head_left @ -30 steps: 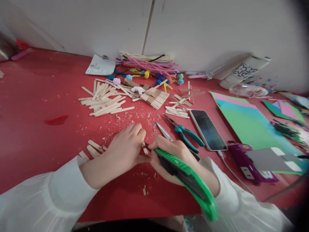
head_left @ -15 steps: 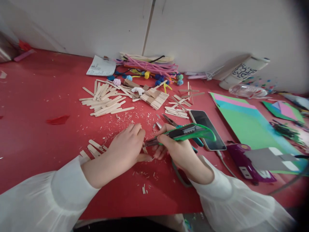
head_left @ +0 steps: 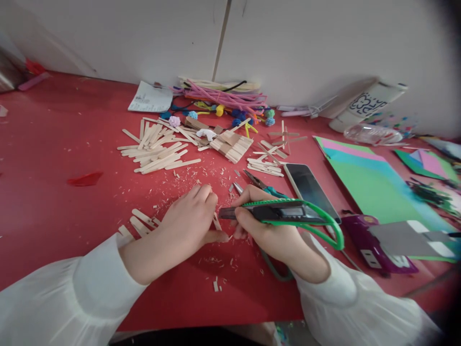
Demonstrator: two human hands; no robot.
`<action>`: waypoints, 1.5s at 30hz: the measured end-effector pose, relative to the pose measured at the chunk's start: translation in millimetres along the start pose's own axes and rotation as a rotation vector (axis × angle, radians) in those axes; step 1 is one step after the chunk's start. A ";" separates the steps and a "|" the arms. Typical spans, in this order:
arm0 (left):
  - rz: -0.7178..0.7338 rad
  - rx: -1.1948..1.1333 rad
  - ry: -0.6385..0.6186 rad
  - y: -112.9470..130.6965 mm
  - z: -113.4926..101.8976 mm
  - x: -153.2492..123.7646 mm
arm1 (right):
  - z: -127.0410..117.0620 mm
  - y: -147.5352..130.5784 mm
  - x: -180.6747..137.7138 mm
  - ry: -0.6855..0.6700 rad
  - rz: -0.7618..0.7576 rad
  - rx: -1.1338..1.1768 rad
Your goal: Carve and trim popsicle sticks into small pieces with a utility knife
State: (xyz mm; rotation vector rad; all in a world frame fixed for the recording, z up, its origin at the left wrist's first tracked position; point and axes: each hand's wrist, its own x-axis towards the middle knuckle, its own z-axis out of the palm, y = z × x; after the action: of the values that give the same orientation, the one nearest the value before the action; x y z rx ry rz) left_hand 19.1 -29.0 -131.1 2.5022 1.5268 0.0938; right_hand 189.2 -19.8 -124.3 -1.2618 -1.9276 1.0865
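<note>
right hand (head_left: 268, 231) grips green-and-black plastic utility knife (head_left: 288, 211) | left hand (head_left: 189, 214) pinches short, flat, pale wooden stick (head_left: 217, 223) | stick sits just beside knife tip, over red surface (head_left: 173, 298) strewn with wood chips (head_left: 215, 286)

In your right hand (head_left: 262, 222) you grip a green-and-black snap-off utility knife (head_left: 288, 211), your fingers wrapped around its front half. You have it nearly level, its dark metal nose pointing left and its bowed green tail end reaching right, beyond your wrist; its upper green edge is ribbed near your forefinger. Your left hand (head_left: 187, 216) pins a pale wooden craft stick (head_left: 216, 222), of which you leave only a short length showing, slanted between your curled fingers and thumb. The knife's nose sits just beside that stick; you cannot tell here how much blade is out.
</note>
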 end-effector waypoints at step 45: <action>-0.024 0.082 0.078 4.1 3.7 -2.3 | 16.9 0.7 -4.8 0.112 0.198 0.415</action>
State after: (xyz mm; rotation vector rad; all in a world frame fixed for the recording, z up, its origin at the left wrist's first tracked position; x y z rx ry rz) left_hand 22.2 -33.4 -133.7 2.5707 1.6216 0.1294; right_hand 177.6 -29.4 -133.4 -1.2596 -1.4207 1.3969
